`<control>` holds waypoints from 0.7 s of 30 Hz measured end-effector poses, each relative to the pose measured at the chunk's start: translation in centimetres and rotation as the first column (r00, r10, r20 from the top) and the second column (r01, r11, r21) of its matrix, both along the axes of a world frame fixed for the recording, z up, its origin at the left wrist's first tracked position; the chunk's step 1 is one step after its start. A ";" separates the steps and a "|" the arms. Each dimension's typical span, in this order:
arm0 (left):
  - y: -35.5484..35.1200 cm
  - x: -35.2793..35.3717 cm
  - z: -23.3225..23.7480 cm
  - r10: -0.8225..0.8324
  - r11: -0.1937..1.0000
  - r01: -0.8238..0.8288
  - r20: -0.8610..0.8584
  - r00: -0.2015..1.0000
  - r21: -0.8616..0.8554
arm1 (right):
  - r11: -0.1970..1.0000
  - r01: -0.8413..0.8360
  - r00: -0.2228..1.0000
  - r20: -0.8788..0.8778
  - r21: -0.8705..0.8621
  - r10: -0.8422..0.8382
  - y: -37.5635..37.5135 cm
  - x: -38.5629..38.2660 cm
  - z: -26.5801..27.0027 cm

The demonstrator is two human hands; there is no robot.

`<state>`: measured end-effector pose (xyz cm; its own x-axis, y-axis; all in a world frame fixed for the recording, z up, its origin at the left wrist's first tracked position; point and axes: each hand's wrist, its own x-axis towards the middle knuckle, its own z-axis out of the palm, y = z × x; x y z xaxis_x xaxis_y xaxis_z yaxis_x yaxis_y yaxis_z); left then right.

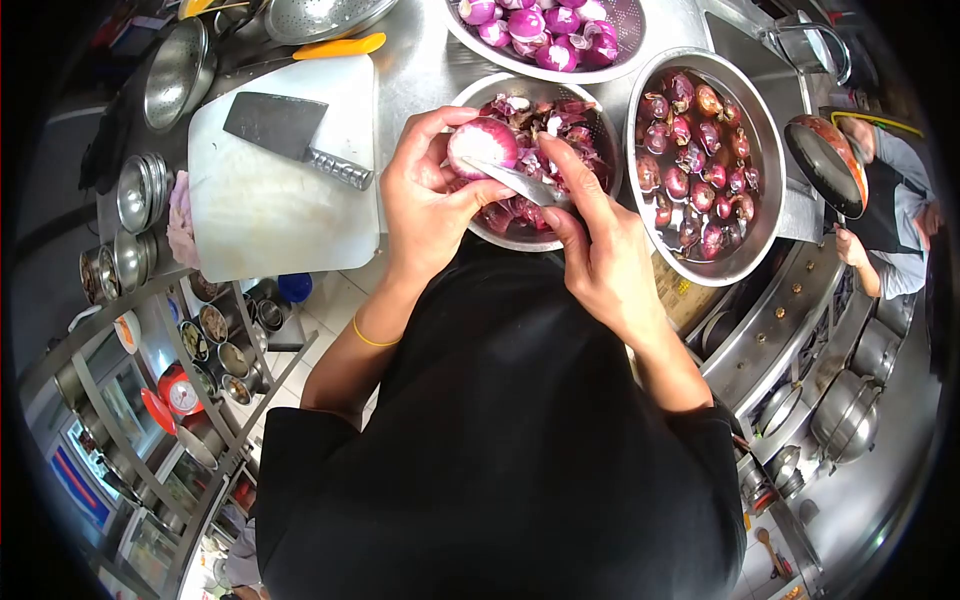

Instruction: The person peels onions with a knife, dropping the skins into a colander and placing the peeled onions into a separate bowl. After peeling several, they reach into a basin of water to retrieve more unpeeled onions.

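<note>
My left hand (425, 195) grips a partly peeled red onion (482, 143) over a steel bowl (478, 92) full of purple onion skins. In my right hand (600, 245) is a small knife (520, 182), its blade lying against the onion's underside. To the right stands a larger steel bowl (755, 150) with several unpeeled onions in water. At the top, a perforated bowl (630, 35) holds several peeled onions.
A white cutting board (270, 210) with a cleaver (290, 135) lies to the left. Colanders and steel containers (175, 70) sit beyond it. Another person (885, 215) stands at the right by a pan (825, 165). Shelves with small tins are below left.
</note>
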<state>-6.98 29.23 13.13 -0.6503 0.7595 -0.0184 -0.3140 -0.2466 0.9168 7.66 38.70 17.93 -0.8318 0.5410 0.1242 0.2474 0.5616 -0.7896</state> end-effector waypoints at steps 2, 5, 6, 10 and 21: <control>0.0 0.0 0.1 0.004 1.000 -0.004 -0.037 0.999 -0.010 | 1.000 -0.002 1.000 0.009 -0.006 0.002 0.0 0.0 0.0; 0.1 0.0 0.1 0.009 1.000 -0.009 -0.040 0.999 -0.002 | 1.000 0.001 1.000 -0.004 -0.007 -0.001 0.1 -0.2 -0.1; 0.1 0.0 0.1 0.009 1.000 -0.009 -0.040 0.999 0.000 | 1.000 0.007 1.000 -0.025 0.000 -0.007 0.1 -0.2 -0.2; 0.1 -0.1 0.1 -0.009 1.000 0.009 -0.041 0.999 -0.014 | 1.000 0.030 0.995 -0.095 0.003 -0.029 0.2 -0.5 -0.7; 0.1 0.1 0.2 -0.031 0.999 0.031 -0.073 0.997 0.009 | 0.984 -0.067 0.991 -0.129 -0.166 0.046 0.4 -0.5 -1.1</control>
